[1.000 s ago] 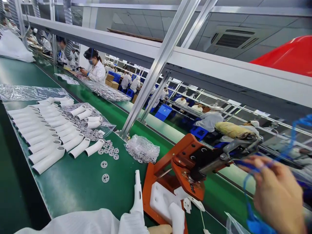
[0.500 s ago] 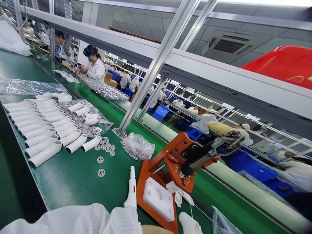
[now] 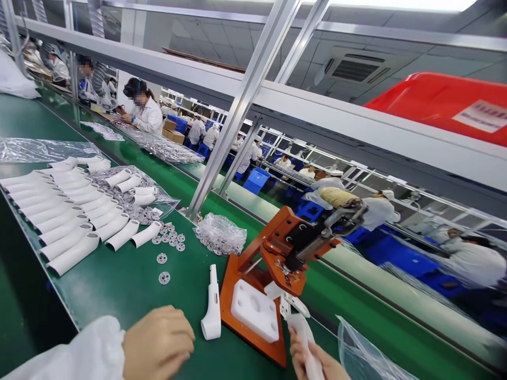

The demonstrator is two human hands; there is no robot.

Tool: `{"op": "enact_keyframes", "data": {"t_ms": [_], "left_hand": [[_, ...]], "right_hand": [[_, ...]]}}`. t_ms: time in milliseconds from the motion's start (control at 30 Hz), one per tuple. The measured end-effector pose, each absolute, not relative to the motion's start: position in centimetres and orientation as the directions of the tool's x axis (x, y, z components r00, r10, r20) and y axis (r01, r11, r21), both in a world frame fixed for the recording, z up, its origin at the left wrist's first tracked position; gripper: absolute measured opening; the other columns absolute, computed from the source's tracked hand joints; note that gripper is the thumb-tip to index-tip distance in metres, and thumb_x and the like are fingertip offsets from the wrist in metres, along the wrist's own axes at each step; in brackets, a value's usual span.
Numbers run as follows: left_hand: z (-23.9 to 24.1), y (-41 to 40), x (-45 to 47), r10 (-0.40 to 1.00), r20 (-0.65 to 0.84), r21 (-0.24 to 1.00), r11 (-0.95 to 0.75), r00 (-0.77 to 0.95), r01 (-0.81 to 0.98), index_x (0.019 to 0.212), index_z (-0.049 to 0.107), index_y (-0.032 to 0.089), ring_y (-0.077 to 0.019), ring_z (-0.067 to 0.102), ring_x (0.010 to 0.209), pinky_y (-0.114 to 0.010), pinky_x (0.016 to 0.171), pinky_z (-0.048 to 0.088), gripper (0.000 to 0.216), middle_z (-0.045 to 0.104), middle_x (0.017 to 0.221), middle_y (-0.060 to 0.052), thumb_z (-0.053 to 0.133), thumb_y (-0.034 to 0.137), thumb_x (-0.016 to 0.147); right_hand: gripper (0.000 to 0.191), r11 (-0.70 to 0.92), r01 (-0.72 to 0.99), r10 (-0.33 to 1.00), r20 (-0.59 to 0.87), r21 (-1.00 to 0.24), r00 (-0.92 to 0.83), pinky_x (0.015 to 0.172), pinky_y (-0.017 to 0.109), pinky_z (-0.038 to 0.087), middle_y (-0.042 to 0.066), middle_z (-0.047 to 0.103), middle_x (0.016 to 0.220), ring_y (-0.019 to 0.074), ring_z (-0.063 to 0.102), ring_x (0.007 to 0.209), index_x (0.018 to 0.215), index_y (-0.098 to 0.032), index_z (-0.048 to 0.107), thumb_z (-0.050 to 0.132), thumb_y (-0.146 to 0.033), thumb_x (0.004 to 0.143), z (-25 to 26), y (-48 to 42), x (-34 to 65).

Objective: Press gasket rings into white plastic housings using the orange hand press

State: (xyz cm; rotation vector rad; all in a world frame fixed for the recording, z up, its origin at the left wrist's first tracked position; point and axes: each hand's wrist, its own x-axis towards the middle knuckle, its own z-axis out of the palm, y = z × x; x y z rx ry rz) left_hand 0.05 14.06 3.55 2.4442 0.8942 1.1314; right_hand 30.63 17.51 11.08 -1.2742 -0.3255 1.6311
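My left hand [image 3: 157,343] rests palm down on the green belt [image 3: 119,295], fingers curled, holding nothing. Just right of it lies a white curved plastic part [image 3: 212,309]. My right hand [image 3: 312,359] at the bottom edge grips another white plastic part [image 3: 303,332] in front of the orange lever press [image 3: 277,258]. The press has a white block [image 3: 253,310] on its base and its handle [image 3: 340,203] is raised.
Rows of white curved tubes [image 3: 59,211] lie at the left, with small round discs [image 3: 164,277] loose beside them and bagged discs [image 3: 222,235]. A clear bag [image 3: 368,353] lies at the right. Metal frame posts [image 3: 233,121] rise behind. Other workers sit further along the line.
My left hand drew back from the press and settled on the belt. My right hand left the press handle and now grips the white part below the press. The view shifted slightly.
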Motion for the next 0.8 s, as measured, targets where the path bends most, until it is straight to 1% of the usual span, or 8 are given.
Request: {"op": "enact_keyframes", "data": {"t_ms": [67,167,233,367,533,633,733,800], "left_hand": [[4.6,14.1,-2.5,0.755,0.500,0.550,-0.655,0.424,0.518,0.081,0.057,0.019,-0.0148,0.055,0.074,-0.026,0.068,0.044,0.027,0.062,0.084,-0.004,0.031,0.017,0.084],[5.3,14.7,-5.0,0.823,0.480,0.555,-0.553,0.304,0.621,0.087,0.059,0.020,-0.0157,0.056,0.081,-0.026,0.073,0.046,0.026,0.062,0.088,-0.004,0.032,0.021,0.085],[5.3,15.4,-6.2,0.840,0.493,0.517,-0.493,0.228,0.699,0.090,0.059,0.020,-0.0173,0.056,0.087,-0.028,0.078,0.046,0.024,0.062,0.093,-0.005,0.035,0.026,0.086],[5.5,17.5,-8.5,0.858,0.497,0.345,-0.332,0.129,0.878,0.107,0.050,0.017,-0.0194,0.054,0.097,-0.032,0.086,0.042,0.032,0.058,0.106,-0.004,0.036,0.036,0.085],[6.1,21.6,-10.4,0.900,0.433,0.060,-0.092,0.057,0.994,0.114,0.041,0.001,-0.0261,0.044,0.110,-0.037,0.092,0.033,0.045,0.052,0.113,-0.013,0.030,0.033,0.085],[5.6,24.0,-10.4,0.923,0.385,0.021,-0.007,-0.001,1.000,0.111,0.040,-0.005,-0.0343,0.048,0.103,-0.045,0.086,0.035,0.053,0.059,0.095,-0.015,0.032,0.038,0.082],[4.8,25.5,-9.9,0.945,0.324,-0.008,0.036,-0.031,0.999,0.108,0.043,-0.003,-0.0321,0.055,0.089,-0.047,0.081,0.037,0.052,0.062,0.075,-0.007,0.032,0.041,0.081],[4.6,25.9,-9.7,0.955,0.296,-0.019,0.026,-0.019,0.999,0.105,0.046,0.001,-0.0310,0.056,0.088,-0.047,0.083,0.035,0.043,0.063,0.073,-0.006,0.034,0.035,0.081]], "right_hand": [[0.031,-0.412,-0.495,0.824,-0.544,-0.765,0.156,0.049,0.014,0.051,0.005,0.058,0.065,0.0088,0.058,0.051,0.073,-0.012,0.059,0.030,-0.008,0.086,13.1,20.0,31.3],[0.042,-0.242,-0.430,0.868,-0.392,-0.870,0.306,0.066,0.021,0.054,0.008,0.060,0.088,0.0131,0.061,0.081,0.085,-0.015,0.053,0.014,-0.028,0.093,15.5,23.7,33.5],[0.037,-0.220,-0.340,0.865,-0.344,-0.914,0.365,0.069,0.028,0.053,0.008,0.059,0.091,0.0158,0.060,0.084,0.091,-0.014,0.051,0.018,-0.032,0.093,16.0,24.8,35.4],[0.015,-0.330,-0.078,0.855,-0.333,-0.941,0.397,0.069,0.032,0.051,0.005,0.058,0.091,0.0159,0.059,0.080,0.097,-0.012,0.049,0.042,-0.022,0.089,13.9,22.8,38.1],[0.008,-0.386,0.411,0.906,-0.256,-0.826,0.338,0.054,0.024,0.045,-0.001,0.057,0.075,0.0106,0.053,0.059,0.083,-0.013,0.056,0.059,-0.017,0.078,9.5,18.0,39.7],[0.007,-0.293,0.651,0.952,-0.147,-0.700,0.269,0.057,0.025,0.041,-0.004,0.053,0.067,0.0099,0.049,0.056,0.077,-0.013,0.057,0.063,-0.015,0.073,7.6,16.5,40.2],[0.012,-0.214,0.796,0.974,-0.058,-0.566,0.221,0.061,0.027,0.040,-0.004,0.051,0.064,0.0114,0.048,0.057,0.072,-0.015,0.057,0.064,-0.024,0.073,6.3,16.2,40.3],[0.019,-0.173,0.859,0.979,0.009,-0.481,0.203,0.061,0.028,0.039,-0.003,0.050,0.064,0.0123,0.047,0.059,0.068,-0.015,0.054,0.063,-0.031,0.073,5.6,16.3,39.9]]}}
